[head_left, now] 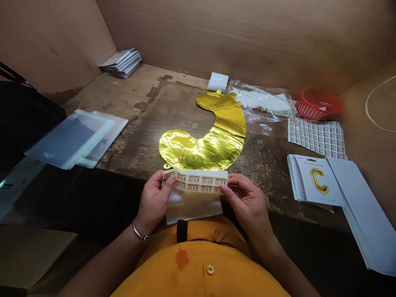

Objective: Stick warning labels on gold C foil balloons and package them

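A sheet of CE stickers (193, 200) is stretched between my two hands at the table's front edge; sticker rows run along its top and its lower part is bare backing. My left hand (154, 202) pinches the sheet's left edge, thumb on top. On the right edge, my right hand (249, 202) holds it with the thumb in front and the fingers behind. Just beyond the sheet, a flat gold foil balloon (229, 136), curved like a letter C, lies on the brown table (136, 136).
Clear plastic sleeves (68, 136) lie at left, stacked white packets (121, 62) at back left. Behind right are a bag of white pieces (262, 101) and a red basket (318, 103). Another sticker sheet (317, 136) and foil balloon cards (318, 179) lie at right.
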Demonstrator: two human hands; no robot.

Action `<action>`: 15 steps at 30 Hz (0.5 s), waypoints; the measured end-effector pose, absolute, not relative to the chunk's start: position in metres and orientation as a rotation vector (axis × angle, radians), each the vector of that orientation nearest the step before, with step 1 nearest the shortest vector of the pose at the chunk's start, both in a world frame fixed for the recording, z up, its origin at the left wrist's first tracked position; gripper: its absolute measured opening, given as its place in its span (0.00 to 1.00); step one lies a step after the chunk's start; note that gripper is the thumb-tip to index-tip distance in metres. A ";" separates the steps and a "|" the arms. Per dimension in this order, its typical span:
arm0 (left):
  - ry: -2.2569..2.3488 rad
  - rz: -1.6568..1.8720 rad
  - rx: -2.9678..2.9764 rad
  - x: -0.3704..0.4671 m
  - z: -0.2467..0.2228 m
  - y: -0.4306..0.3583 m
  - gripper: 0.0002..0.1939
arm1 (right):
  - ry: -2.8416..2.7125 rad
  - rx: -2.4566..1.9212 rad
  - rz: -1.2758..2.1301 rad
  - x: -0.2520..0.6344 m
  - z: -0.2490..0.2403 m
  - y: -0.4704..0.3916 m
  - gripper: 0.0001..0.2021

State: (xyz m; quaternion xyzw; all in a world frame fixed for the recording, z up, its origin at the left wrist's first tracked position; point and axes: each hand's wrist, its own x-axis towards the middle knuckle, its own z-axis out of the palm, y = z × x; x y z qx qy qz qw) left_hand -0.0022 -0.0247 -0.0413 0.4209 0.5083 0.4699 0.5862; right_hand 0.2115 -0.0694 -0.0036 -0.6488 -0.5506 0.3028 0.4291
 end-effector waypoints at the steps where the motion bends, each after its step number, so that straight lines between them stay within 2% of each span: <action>1: 1.207 1.093 1.019 -0.002 -0.041 -0.025 0.16 | -1.396 -1.609 0.716 0.211 -0.003 -0.069 0.06; 6: 1.253 0.981 1.237 -0.012 -0.042 -0.020 0.18 | -1.393 -1.480 0.700 0.214 0.001 -0.068 0.04; 9: 1.358 1.132 1.523 -0.023 -0.033 -0.018 0.16 | -1.346 -1.407 0.802 0.216 0.004 -0.069 0.05; 12: 1.394 1.258 2.173 -0.024 -0.012 -0.022 0.28 | -1.384 -1.428 0.820 0.212 0.006 -0.070 0.05; 13: 1.338 1.194 2.374 -0.021 -0.004 -0.023 0.28 | -1.409 -1.434 0.828 0.210 0.006 -0.071 0.05; 15: 1.193 1.016 2.566 -0.013 0.010 -0.025 0.21 | -1.454 -1.426 0.852 0.206 0.006 -0.072 0.06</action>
